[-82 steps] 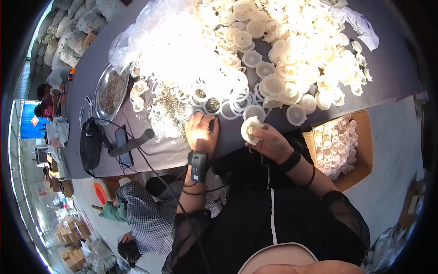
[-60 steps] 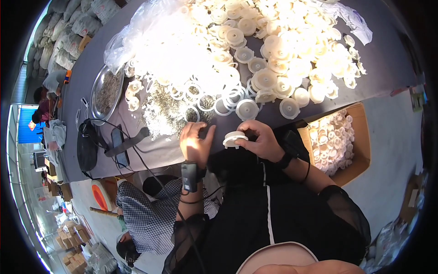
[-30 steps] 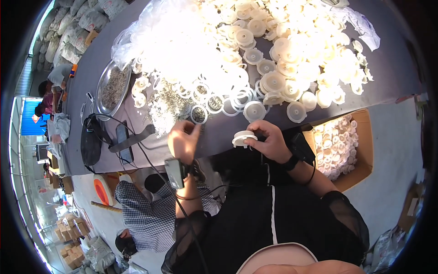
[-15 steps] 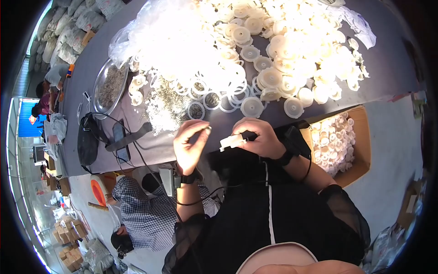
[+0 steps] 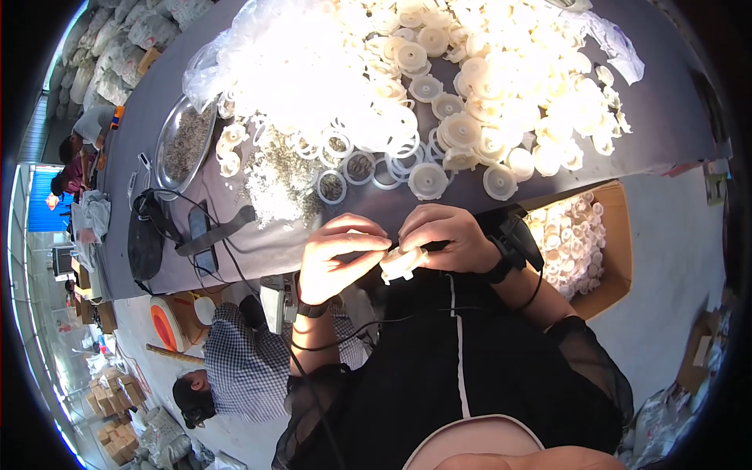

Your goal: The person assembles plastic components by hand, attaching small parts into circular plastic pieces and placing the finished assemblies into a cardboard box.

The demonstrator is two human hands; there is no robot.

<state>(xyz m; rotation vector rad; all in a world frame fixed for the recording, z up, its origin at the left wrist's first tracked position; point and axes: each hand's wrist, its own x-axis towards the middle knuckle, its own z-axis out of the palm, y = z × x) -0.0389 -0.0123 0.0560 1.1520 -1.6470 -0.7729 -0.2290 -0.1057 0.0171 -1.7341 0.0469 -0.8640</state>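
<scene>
Over my lap, just off the table's near edge, my right hand (image 5: 453,241) pinches a small white plastic fitting (image 5: 401,266) with short prongs on its lower side. My left hand (image 5: 335,257) meets it from the left, thumb and fingertips drawn together at the fitting's upper side. Whatever lies between those left fingertips is too small to make out. Beyond my hands, translucent plastic rings (image 5: 359,168) lie beside a heap of tiny metal pieces (image 5: 280,176). White disc-shaped plastic parts (image 5: 428,181) are piled farther back and to the right.
An oval metal tray (image 5: 185,149) of small pieces stands at the left, near a phone (image 5: 202,239) and black pouch (image 5: 146,249). A cardboard box (image 5: 617,235) of white parts sits below the table's right edge. Cables cross my left arm. A person in checked clothing (image 5: 249,368) is at lower left.
My left hand has moved right, from apart with a small shiny piece in its fingertips, to touching the fitting. The fitting has tilted and sits slightly lower. The seated person's head has shifted left.
</scene>
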